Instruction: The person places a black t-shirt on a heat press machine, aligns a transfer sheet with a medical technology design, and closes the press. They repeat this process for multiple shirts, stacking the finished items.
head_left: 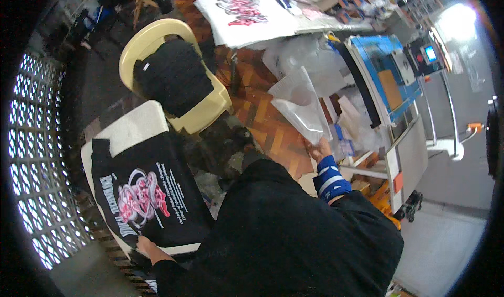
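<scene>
Black cloth of the person's top [283,234] lay nearest the camera, filling the lower middle; to its left, a black shirt [152,189] with a pink-and-white print was spread over a white board [139,123], whose far end stayed bare; the left hand [149,248] was at the shirt's near left edge, its fingers close together, though whether they pinched the cloth I could not tell; the right hand [319,150], below a blue-and-white striped cuff [332,180], held a clear, curling sheet [302,108] by its near end, fingers closed on it above the parquet floor [257,108]; beyond the board, a pale yellow chair [218,102] bore dark folded cloth [173,76]; white printed sheets [252,13] lay farther off, and a blue-topped machine [375,60] stood at right.
</scene>
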A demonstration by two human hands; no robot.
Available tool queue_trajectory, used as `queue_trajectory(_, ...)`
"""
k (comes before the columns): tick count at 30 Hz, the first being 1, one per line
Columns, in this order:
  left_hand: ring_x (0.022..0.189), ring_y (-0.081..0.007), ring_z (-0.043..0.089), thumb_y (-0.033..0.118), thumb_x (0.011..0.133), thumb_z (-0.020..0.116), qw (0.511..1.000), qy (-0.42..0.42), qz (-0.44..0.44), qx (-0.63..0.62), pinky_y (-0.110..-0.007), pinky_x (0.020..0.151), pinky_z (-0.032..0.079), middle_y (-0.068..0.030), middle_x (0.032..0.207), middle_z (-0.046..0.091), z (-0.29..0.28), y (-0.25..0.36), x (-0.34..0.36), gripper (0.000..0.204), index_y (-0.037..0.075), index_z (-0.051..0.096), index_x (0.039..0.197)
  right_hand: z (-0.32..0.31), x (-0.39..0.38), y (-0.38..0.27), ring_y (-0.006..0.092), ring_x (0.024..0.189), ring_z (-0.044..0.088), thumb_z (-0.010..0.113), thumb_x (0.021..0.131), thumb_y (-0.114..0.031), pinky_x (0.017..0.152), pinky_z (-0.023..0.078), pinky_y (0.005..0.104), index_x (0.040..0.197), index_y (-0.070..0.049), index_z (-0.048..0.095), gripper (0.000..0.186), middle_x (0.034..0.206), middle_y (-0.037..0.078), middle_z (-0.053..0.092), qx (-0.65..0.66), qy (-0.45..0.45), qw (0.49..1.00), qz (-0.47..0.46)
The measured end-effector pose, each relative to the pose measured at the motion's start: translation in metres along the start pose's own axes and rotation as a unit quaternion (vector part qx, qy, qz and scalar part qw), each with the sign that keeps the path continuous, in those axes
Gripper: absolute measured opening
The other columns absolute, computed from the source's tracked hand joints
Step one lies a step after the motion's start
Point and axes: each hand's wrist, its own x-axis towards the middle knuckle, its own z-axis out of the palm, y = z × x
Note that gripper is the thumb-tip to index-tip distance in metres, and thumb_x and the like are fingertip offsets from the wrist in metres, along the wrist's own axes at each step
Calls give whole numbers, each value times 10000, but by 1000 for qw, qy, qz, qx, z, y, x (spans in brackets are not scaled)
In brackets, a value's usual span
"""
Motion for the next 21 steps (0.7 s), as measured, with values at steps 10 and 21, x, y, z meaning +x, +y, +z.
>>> queue_trajectory(10, 1070, -441, 659, 353, 966, 543, 993, 79, 25, 87, -500, 942, 506, -267, 1201, 681, -9, 117, -33, 513, -73, 643, 1234, 86, 128, -107, 316, 1125, 678, 623, 923, -244, 902, 554, 438, 1130, -20, 717, 319, 1114, 158, 742, -107, -44, 926, -359)
queue_trajectory(21, 907, -325, 682, 240, 955, 654, 946, 108, 101, 289, -429, 823, 553, -216, 1087, 700, -57, 248, -144, 427, -93, 643, 1223, 224, 355, -115, 301, 1065, 724, 588, 962, -212, 855, 610, 438, 1199, -152, 756, 297, 1220, 87, 732, -845, 279, 428, -159)
